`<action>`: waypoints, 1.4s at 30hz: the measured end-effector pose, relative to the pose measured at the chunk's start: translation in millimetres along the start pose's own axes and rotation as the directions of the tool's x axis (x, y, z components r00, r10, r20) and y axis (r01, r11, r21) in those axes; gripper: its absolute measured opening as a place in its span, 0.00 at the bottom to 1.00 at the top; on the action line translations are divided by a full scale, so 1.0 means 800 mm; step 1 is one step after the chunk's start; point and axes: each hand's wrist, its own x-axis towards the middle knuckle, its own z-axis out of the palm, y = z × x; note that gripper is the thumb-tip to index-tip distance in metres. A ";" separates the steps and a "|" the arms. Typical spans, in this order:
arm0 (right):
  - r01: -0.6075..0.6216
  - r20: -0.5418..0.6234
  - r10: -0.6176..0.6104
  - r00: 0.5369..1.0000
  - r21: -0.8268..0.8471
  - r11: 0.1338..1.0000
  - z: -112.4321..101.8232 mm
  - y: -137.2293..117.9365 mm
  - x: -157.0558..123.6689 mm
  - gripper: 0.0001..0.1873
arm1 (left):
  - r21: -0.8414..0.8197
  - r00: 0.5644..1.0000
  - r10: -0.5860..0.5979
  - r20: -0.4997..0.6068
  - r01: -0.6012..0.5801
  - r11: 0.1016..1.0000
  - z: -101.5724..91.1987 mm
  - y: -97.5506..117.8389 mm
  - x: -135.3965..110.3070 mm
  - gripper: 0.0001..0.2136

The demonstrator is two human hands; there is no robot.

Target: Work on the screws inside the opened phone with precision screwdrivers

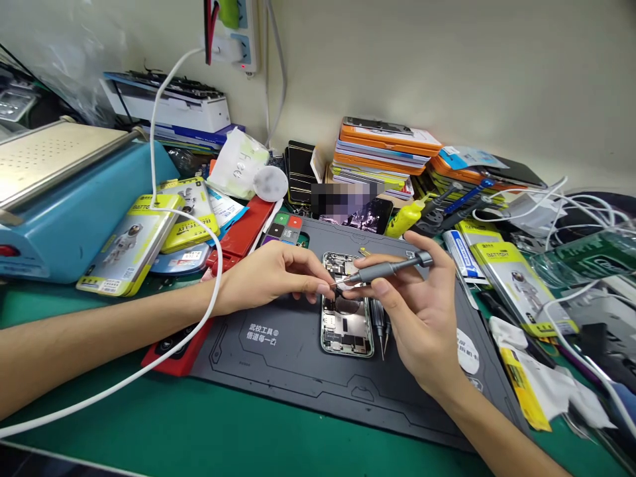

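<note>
An opened phone (346, 324) lies on the dark grey work mat (298, 371), its inner parts showing. Over its upper half, my right hand (420, 311) holds a grey screwdriver (390, 269) nearly level, tip pointing left. My left hand (285, 277) reaches in from the left with thumb and forefinger pinched beside that tip. A small dark part (339, 291) shows at the fingertips; its kind is too small to make out. More screwdrivers (379, 321) lie on the mat along the phone's right side, partly behind my right hand.
Yellow battery packs (132, 245) and a blue machine (84, 199) stand at the left. A white cable (217, 265) loops across my left forearm. Stacked boxes (382, 152) stand against the wall. Packs, tools and tangled white cables (591, 205) crowd the right side.
</note>
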 end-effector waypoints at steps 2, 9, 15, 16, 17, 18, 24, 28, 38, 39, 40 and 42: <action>-0.002 0.001 0.002 1.000 -0.010 1.000 0.000 0.000 0.000 0.26 | -0.005 1.000 -0.002 -0.001 0.002 1.000 0.000 -0.001 0.000 0.06; -0.020 0.005 0.020 1.000 -0.015 1.000 0.001 -0.001 0.001 0.25 | -0.018 1.000 0.001 0.017 -0.001 1.000 -0.001 -0.003 0.001 0.06; -0.034 0.002 0.034 0.999 0.032 0.999 0.000 0.001 0.001 0.25 | -0.019 1.000 0.009 0.020 -0.008 1.000 -0.001 -0.003 0.001 0.06; -0.040 -0.002 0.040 0.999 0.035 0.999 -0.001 0.001 0.001 0.25 | -0.020 1.000 0.007 0.019 -0.007 1.000 -0.001 -0.003 0.001 0.06; -0.043 -0.006 0.044 0.999 0.038 0.998 -0.001 0.002 0.001 0.26 | -0.020 1.000 0.005 0.020 -0.004 1.000 -0.001 -0.003 0.001 0.06; -0.045 -0.007 0.045 0.999 0.044 0.998 -0.001 0.002 0.002 0.26 | -0.021 1.000 0.002 0.019 -0.002 1.000 -0.001 -0.003 0.001 0.06; -0.051 -0.010 0.052 0.999 0.073 0.996 -0.002 0.002 0.003 0.26 | -0.032 1.000 -0.002 0.016 0.002 0.999 0.000 -0.002 0.000 0.06; -0.062 -0.013 0.063 0.998 0.079 0.995 -0.003 0.001 0.004 0.26 | -0.042 1.000 -0.005 0.019 0.006 0.999 0.000 -0.001 0.000 0.06; -0.078 -0.004 0.078 0.997 0.029 0.997 -0.003 0.003 0.004 0.26 | -0.041 1.000 0.010 0.030 -0.009 0.999 -0.001 -0.005 0.000 0.06; -0.077 -0.002 0.077 0.997 0.032 0.997 -0.003 0.002 0.005 0.26 | -0.044 0.999 0.010 0.031 -0.008 0.999 -0.001 -0.005 -0.001 0.05; -0.077 -0.002 0.077 0.997 0.037 0.996 -0.003 0.002 0.005 0.26 | -0.049 0.999 0.008 0.033 -0.007 0.999 -0.001 -0.005 -0.001 0.05; -0.075 -0.002 0.075 0.997 0.059 0.995 -0.003 0.002 0.005 0.26 | -0.061 0.999 0.006 0.038 -0.004 0.998 -0.001 -0.005 -0.001 0.05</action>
